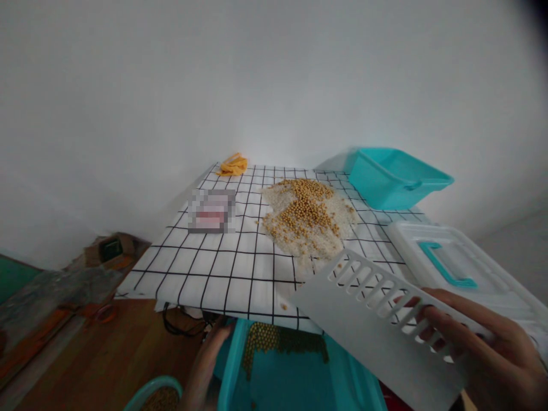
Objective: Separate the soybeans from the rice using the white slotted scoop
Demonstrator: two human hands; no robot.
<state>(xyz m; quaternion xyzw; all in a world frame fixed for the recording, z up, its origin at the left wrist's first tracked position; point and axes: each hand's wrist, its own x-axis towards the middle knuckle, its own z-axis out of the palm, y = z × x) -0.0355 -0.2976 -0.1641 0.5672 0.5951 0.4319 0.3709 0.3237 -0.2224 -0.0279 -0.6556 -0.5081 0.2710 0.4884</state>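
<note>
My right hand point(483, 337) grips a white slotted plastic board point(363, 319) by its slotted edge. The board is tilted, one corner down at the table's front edge. Below that edge is a teal bin point(295, 377) with yellow beans and darker, small grains inside. My left hand point(216, 342) holds the bin's outer left side, its fingers mostly hidden. On the checkered cloth point(214, 268) lies a heap of yellow soybeans point(308, 202) mixed with white rice point(314, 245). A few loose beans lie near the board.
A second teal bin point(385, 177) stands at the back right, behind a white lid with a teal handle point(447, 265). An orange cloth point(233, 164) and a blurred-out flat item point(212, 211) are on the left. A teal bucket point(158, 394) with grains stands on the floor.
</note>
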